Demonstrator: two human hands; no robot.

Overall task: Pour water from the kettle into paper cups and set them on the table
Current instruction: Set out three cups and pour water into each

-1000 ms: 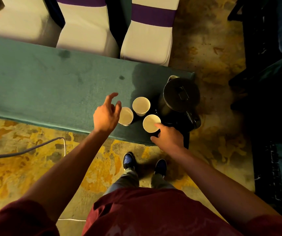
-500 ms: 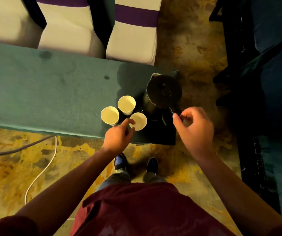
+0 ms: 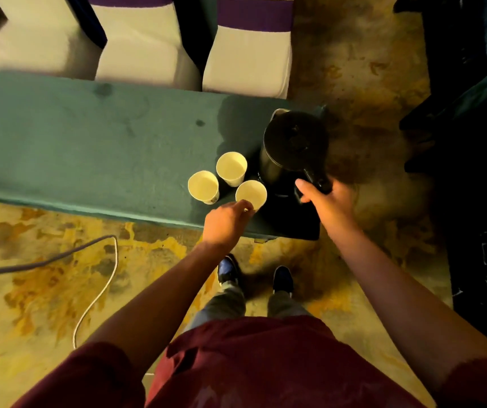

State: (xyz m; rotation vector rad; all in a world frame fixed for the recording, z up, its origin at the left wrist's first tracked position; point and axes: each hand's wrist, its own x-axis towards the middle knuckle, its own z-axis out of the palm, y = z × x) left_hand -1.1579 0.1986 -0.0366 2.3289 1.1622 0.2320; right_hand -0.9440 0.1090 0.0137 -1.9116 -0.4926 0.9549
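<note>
**Steadying the near cup while we take up the kettle**

We take the dark, round-lidded metal kettle as our landmark; it stands upright on a black tray at the right end of the long teal cloth-covered table, its spout turned away from us and its handle toward us.

Going from the left: three pale paper cups stand open-mouthed in a tight cluster just left of the kettle. The leftmost paper cup is farthest from it, the rear paper cup sits beside the kettle's body, and the near paper cup is at the tray's edge, nearest us. Whether any holds water we cannot tell from here.

Our left hand reaches the near cup from below, fingertips curled and pinching its rim or side; the exact contact is partly hidden. Right of that, our right hand has its fingers wrapped round the kettle's black handle, thumb lying along the left side.

To do this step well, we judge that we should hold the cup low on its wall, not squeeze the thin paper, and lift the kettle straight up before tipping. We should bring the spout over the cup's mouth, pour slowly, and keep our left fingers clear of the stream. The neighbouring cups stand close, so a wide swing could knock them.
</note>
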